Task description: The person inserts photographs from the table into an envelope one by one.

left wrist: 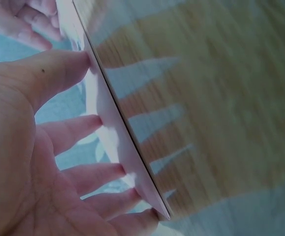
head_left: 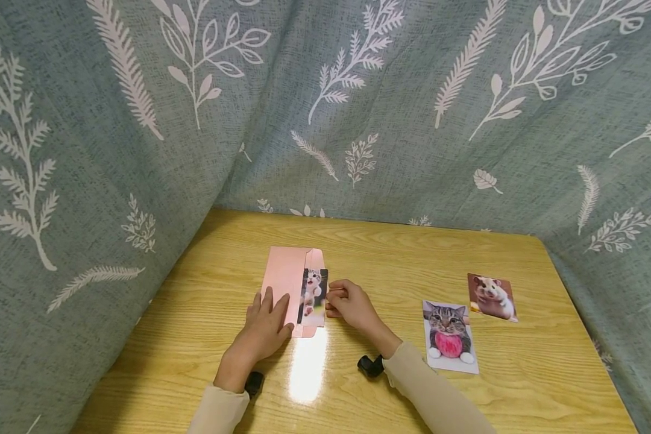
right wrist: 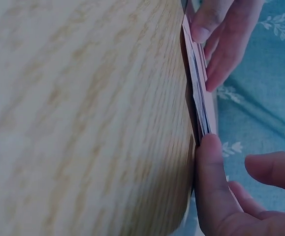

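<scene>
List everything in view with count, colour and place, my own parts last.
Pink envelope: one, pink, under the left hand.
Kitten card: one, grey-white kitten on dark background, over the envelope's right-hand flap, apparently partly inside.
Cat card: one, grey tabby with pink object, on the table's right side.
Hamster card: one, brown and white, beyond the cat card.
Table: one, yellow-brown wood, beneath everything.
Fabric: blue-green with white leaves, around the table; piece count unclear.
Wrist devices: two, black, one at each wrist.
Sleeves: two, cream, on the forearms.
Left hand: one, bare, on the envelope.
Right hand: one, bare, touching the kitten card's outer edge.
</scene>
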Demonstrator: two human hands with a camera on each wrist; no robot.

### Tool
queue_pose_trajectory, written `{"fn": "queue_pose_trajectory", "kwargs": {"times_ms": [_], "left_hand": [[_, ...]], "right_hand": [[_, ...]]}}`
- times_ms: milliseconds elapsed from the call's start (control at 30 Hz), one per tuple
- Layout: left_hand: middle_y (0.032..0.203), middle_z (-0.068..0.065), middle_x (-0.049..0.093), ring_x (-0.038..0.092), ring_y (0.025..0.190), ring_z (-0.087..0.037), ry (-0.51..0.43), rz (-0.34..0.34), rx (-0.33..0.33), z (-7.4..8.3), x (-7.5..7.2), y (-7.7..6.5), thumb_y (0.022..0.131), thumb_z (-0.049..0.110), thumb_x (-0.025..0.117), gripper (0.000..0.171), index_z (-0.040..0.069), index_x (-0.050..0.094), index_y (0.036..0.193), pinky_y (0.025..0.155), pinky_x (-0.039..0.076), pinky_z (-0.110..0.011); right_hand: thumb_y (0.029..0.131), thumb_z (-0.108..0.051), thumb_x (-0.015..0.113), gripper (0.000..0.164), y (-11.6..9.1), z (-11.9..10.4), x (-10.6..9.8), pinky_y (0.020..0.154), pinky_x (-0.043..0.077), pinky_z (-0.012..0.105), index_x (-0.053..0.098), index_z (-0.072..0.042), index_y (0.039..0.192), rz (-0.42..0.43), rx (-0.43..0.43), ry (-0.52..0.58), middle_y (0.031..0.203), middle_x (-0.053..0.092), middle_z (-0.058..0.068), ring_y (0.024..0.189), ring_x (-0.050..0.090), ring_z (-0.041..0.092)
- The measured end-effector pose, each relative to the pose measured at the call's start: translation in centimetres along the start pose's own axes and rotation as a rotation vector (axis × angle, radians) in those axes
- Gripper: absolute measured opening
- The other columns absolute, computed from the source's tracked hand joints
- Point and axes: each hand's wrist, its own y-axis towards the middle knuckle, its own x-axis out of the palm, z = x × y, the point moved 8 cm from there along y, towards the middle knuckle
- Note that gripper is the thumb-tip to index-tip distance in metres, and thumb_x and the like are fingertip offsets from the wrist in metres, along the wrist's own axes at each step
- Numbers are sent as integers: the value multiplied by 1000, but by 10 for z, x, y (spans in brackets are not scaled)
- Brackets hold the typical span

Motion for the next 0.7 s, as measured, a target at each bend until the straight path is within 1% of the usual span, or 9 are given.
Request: {"fn": "queue_pose_trajectory", "kwargs": {"times_ms": [67, 133, 233, 367, 533, 700], "left_hand": [[158, -36, 11, 3, 145, -55, 2, -3, -2, 0, 0, 0, 98, 25, 64, 66, 2, 37, 153, 112, 10, -69], [158, -37, 11, 3, 145, -55, 4, -2, 0, 0, 0, 0, 98, 25, 64, 65, 2, 37, 153, 112, 10, -69], [158, -37, 11, 3, 145, -55, 6, 0, 2, 0, 0, -1, 98, 25, 64, 65, 2, 37, 153, 112, 11, -69], [158, -36, 11, 3, 145, -55, 3, 0, 2, -1, 1, 0, 99, 26, 63, 65, 3, 37, 154, 112, 11, -69], [158, -37, 12, 4, 145, -55, 8, 6, 6, -1, 1, 0, 99, 26, 63, 64, 3, 38, 153, 112, 12, -69], [157, -37, 13, 5, 144, -56, 12, 8, 5, -1, 1, 1, 98, 26, 64, 65, 3, 38, 153, 112, 12, -69]], "right_hand": [[100, 5, 53, 35, 0, 0, 0, 83, 56, 52, 47, 18, 132, 6, -1, -1, 114, 60, 36, 96, 65, 47], [100, 4, 55, 34, 3, 7, 0, 81, 57, 48, 48, 16, 131, 15, -5, 1, 111, 62, 33, 93, 67, 44], [100, 4, 56, 32, 3, 8, 4, 79, 59, 43, 50, 14, 130, 16, -5, 9, 109, 64, 31, 89, 69, 39], [100, 5, 54, 30, 3, 9, 10, 79, 59, 41, 51, 14, 128, 0, 1, 31, 109, 64, 29, 89, 69, 36], [100, 4, 54, 29, 5, 8, 15, 79, 59, 42, 51, 14, 128, -2, 0, 46, 109, 65, 30, 90, 69, 39], [102, 1, 54, 31, 9, 8, 18, 83, 57, 44, 50, 13, 129, -3, 0, 49, 110, 63, 31, 96, 68, 43]]}}
